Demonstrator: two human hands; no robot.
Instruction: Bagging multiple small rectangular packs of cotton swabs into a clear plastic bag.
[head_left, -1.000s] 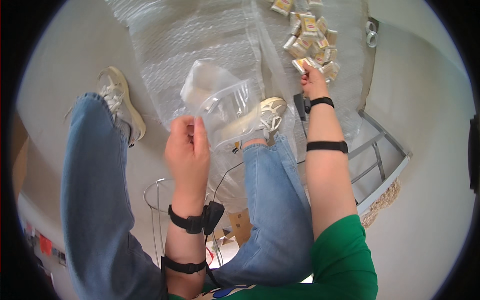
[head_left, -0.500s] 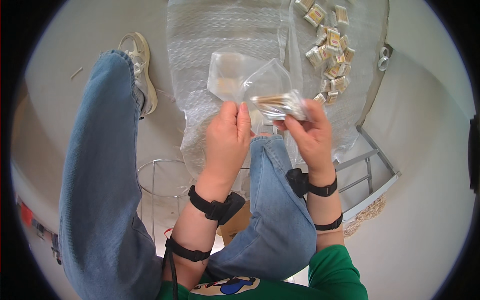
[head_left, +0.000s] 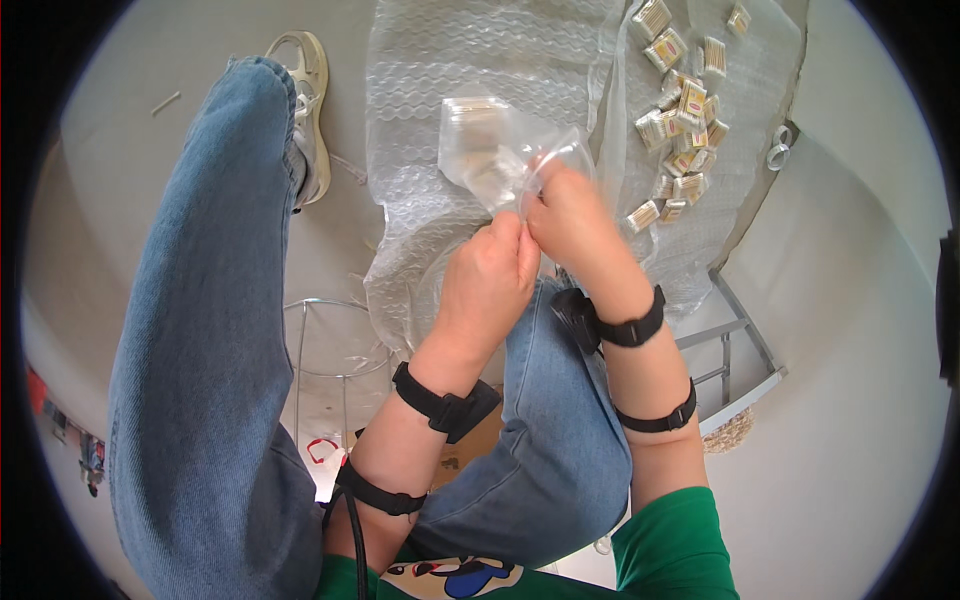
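Note:
My left hand (head_left: 488, 275) pinches the near edge of a clear plastic bag (head_left: 500, 182) between thumb and fingers. Inside the far end of the bag lies a small pack of cotton swabs (head_left: 475, 115), seen through the film. At the bag's mouth is my right hand (head_left: 568, 212), its knuckles touching the left thumb's side. The right fingers are curled and partly covered by film, so what they hold is hidden. Right of the bag, several small packs of cotton swabs with yellow labels (head_left: 690, 100) lie in a loose heap.
Bubble wrap (head_left: 480, 50) covers the floor under the bag and the heap. A grey metal frame (head_left: 735, 345) stands at the right. A round wire rack (head_left: 335, 300) is beside my left knee. Rolls of clear tape (head_left: 779, 150) lie by the wall.
My right hand has moved left and inward to the bag's mouth. The pack of cotton swabs it held is no longer visible in its fingers. My left hand keeps its pinch on the bag.

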